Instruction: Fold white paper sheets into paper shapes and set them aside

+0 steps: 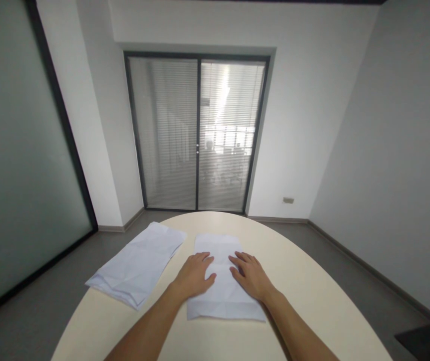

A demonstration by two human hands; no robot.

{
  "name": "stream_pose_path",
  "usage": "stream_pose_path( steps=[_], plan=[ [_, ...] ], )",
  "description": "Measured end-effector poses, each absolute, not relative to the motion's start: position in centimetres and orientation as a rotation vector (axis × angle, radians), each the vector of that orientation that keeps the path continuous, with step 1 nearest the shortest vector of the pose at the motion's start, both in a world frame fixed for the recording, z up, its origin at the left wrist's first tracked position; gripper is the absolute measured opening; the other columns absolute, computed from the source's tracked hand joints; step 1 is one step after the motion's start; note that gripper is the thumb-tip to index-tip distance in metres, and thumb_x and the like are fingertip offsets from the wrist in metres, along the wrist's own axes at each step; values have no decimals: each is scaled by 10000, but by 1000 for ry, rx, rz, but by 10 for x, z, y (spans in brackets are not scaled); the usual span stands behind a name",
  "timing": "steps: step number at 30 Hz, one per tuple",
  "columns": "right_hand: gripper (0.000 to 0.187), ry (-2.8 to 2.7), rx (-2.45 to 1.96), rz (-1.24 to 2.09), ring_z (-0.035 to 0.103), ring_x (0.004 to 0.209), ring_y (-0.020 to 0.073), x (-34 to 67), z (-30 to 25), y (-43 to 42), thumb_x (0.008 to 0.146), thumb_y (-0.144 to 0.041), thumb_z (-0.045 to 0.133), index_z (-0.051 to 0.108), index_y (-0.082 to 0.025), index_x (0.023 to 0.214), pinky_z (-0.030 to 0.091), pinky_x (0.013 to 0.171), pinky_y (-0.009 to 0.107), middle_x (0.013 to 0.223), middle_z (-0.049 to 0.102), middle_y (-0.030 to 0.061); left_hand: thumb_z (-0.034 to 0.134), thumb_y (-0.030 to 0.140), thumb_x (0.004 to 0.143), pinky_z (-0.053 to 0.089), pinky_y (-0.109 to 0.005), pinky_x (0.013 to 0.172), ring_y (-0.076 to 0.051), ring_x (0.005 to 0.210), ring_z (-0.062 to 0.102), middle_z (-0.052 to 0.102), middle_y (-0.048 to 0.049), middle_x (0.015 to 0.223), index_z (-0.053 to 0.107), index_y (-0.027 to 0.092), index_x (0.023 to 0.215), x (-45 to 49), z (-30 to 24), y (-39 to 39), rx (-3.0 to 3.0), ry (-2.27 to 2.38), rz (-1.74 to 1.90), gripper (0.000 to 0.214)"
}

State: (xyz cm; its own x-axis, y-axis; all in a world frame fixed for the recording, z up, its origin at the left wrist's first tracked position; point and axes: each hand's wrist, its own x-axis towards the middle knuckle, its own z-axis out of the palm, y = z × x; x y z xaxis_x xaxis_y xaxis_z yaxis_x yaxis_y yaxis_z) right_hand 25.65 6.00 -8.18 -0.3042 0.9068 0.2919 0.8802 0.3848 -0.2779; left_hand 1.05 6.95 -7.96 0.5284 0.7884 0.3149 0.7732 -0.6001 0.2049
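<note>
A creased white sheet of paper lies flat on the cream table in front of me. On its left side rests my left hand, palm down with the fingers stretched out. My right hand lies on the paper's right side, its fingers spread. Between the two hands a strip of the sheet shows, with fold lines across it. To the left, apart from my hands, is a stack of creased white paper, its near edges slightly uneven.
The table's rounded edge curves around the far side. Beyond it stands a glass double door with blinds. A frosted glass panel is at the left, a grey wall at the right. A dark object shows at the lower right.
</note>
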Motion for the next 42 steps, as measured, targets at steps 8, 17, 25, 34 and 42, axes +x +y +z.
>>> stream_pose_path(
  steps=[8,17,25,34,42],
  plan=[
    [447,-2301,-1425,77,508,1267,264,255,-79,60,963,-422,438,573,-270,1361,358,1075,438,1355,593,117,521,345,909,399,-442,1054,-277,1225,492,564,-116,1347,559,198,1310,12,-78,68,2734,1378,611,429],
    [407,-2275,-1397,126,516,1260,265,253,-75,56,965,-423,445,655,-260,1273,355,1087,435,1337,607,116,503,341,921,397,-440,1048,-272,1224,479,562,-103,1344,557,210,1305,12,-81,70,2735,1387,604,410],
    [391,-2258,-1381,140,534,1238,257,252,-75,57,959,-404,457,675,-252,1246,373,1082,427,1305,628,116,505,315,914,413,-426,1015,-268,1168,493,586,-95,1278,576,220,1273,11,-76,67,2729,1375,619,377],
    [351,-2224,-1370,160,558,1197,247,251,-76,58,941,-369,478,716,-243,1166,389,1073,415,1257,652,102,512,260,902,418,-402,996,-255,1109,506,616,-76,1162,615,218,1189,10,-71,68,2705,1329,653,308],
    [306,-2206,-1330,157,583,1138,238,248,-72,56,928,-315,502,737,-225,1101,410,1043,389,1196,676,100,513,261,894,434,-388,969,-251,1081,513,619,-71,1130,609,224,1184,10,-71,69,2704,1342,643,308]
  ],
)
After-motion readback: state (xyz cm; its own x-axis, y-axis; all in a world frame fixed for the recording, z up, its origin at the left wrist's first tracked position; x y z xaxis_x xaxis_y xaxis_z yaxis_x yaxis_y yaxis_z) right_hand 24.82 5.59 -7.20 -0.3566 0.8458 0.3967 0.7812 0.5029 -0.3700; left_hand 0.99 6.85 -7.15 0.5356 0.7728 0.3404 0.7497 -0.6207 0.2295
